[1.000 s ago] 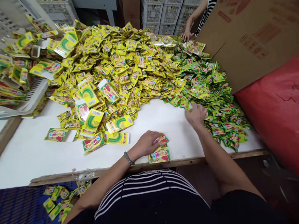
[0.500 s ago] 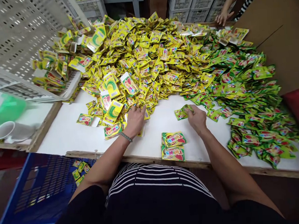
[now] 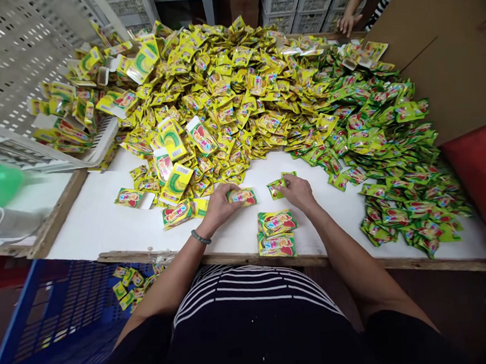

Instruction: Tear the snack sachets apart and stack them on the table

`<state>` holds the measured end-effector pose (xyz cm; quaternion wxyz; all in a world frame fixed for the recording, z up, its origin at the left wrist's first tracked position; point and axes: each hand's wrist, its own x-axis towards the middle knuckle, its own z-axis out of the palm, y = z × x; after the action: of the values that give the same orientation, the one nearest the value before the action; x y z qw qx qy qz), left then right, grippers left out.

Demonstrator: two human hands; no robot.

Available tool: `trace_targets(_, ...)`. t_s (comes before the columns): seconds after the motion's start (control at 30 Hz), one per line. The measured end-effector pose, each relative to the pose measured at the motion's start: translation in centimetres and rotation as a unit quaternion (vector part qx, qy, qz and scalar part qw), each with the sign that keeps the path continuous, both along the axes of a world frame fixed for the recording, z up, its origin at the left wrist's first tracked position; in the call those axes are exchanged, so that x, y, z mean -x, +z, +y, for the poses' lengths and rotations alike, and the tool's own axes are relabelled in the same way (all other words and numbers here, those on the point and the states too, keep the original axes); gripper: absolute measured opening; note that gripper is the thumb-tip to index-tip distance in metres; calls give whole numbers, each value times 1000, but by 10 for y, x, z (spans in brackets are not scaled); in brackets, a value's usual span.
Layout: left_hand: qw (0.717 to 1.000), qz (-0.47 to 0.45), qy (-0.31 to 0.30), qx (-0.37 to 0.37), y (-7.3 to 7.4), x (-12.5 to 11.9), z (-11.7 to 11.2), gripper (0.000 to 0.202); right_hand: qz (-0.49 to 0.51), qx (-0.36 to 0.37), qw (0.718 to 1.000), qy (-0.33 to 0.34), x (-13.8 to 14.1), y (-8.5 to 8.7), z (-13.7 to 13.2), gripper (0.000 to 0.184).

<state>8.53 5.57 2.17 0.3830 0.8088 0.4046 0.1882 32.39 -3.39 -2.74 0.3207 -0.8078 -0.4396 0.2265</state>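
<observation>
My left hand [image 3: 221, 207], with a bracelet at the wrist, is closed round a small green-and-yellow printed box [image 3: 244, 197] lying sideways above the white tabletop [image 3: 234, 235]. To its right, my right hand [image 3: 299, 193] pinches green sachets [image 3: 275, 189] between thumb and fingers; how many is unclear. Two filled-looking boxes [image 3: 276, 223] lie one behind the other near the front edge. Beside my left hand, more boxes [image 3: 177, 213] rest at the foot of a big heap of yellow sachets [image 3: 236, 88]. Green sachets [image 3: 393, 132] are heaped on the right.
A tilted white crate [image 3: 34, 58] spills boxes at the left. Below the table's left front stands a blue crate [image 3: 40, 318] with boxes inside. A white cup [image 3: 15, 223] is at far left. Cardboard [image 3: 450, 51] borders the right, near another person's hand [image 3: 348, 22].
My left hand has come away from the yellow heap with a box in it, moving towards my right hand. The right hand still holds green sachets, now nearer the box.
</observation>
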Motion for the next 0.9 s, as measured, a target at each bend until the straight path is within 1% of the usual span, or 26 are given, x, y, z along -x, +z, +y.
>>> trace_targets(0.03,1000,21,13,18,-6,-1,-4,26,-46,27,999,-2,0,1,1,34)
trace_targets(0.07,998,45,22,29,-9,-2,-7,28,-75,48,996,-2,0,3,1,33)
trace_targets(0.1,997,70,22,36,-10,-3,-10,34,-72,53,996,-1,1,4,1,34)
trace_targets(0.17,992,116,3,38,-8,-6,-12,49,-10,27,1000,0,4,6,0,36)
trace_targets(0.2,991,130,-8,41,-6,-7,-11,53,45,-1,999,-1,7,7,-2,37)
trace_targets(0.23,990,132,-15,49,-5,-8,-10,51,104,-36,994,-5,10,8,-3,39)
trace_targets(0.3,992,94,-6,86,-3,-8,-9,42,210,-111,971,-17,20,10,-5,43)
trace_targets(0.37,987,8,6,158,-5,-9,-8,38,274,-170,946,-31,29,14,-5,46)
trace_targets(0.43,963,-93,-3,254,-8,-9,-9,41,302,-189,934,-27,35,19,-3,47)
trace_targets(0.5,927,-166,-8,338,-11,-9,-11,46,302,-164,939,-2,36,25,0,46)
trace_targets(0.53,911,-187,-2,367,-13,-9,-13,48,294,-144,945,14,35,27,1,45)
trace_targets(0.6,891,-212,19,401,-15,-7,-14,50,278,-107,954,43,33,30,2,43)
trace_targets(0.67,880,-226,26,417,-16,-4,-15,53,270,-90,956,65,31,31,3,40)
trace_targets(0.73,875,-231,17,425,-17,-2,-15,53,257,-89,959,81,33,30,5,37)
trace_targets(0.83,872,-231,9,432,-15,-1,-14,53,207,-93,969,101,38,28,14,31)
trace_targets(0.9,864,-235,13,445,-13,-1,-12,53,175,-91,974,109,41,29,21,27)
